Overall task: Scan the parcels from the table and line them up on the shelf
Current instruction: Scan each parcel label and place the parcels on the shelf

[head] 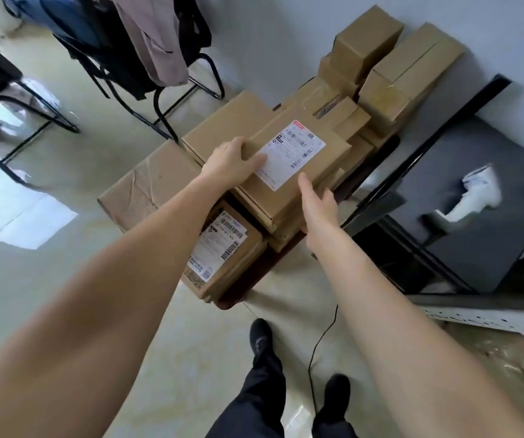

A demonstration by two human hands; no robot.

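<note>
Parcels (286,128) sit in a big pile on a dark table (238,298), right in front of your hands. They are all brown boxes. Your left hand (232,161) rests on the top box (289,172). Your thumb lies flat on the white label (290,153) and your other fingers curl down over the box's far left edge. So that hand has hold of the box. Your right hand (317,207) is at the near right side of the same box. Its fingers are straight and close together, with the tips just at the edge of the label. The palm seems to press the box's side, but you cannot tell for sure.

Just under your left wrist is a smaller box (222,257) with its own label, at the near end of the table. Past your left hand lies a flat wide box (226,124). Left of your left arm, a big creased box (147,188) sticks out from the pile. Far past both hands, more boxes (390,71) are stacked up by the wall.

To the right of your right hand is a black shelf top (463,235). A white scanner (472,194) lies on it, well away from your fingers. It looks blurry.

Far off to the left of your left hand stands a black chair (172,90) with clothes hung on it. Below your arms you can see your dark shoes (259,335) on the pale floor (64,279), and a thin black cord (320,343) runs between them.
</note>
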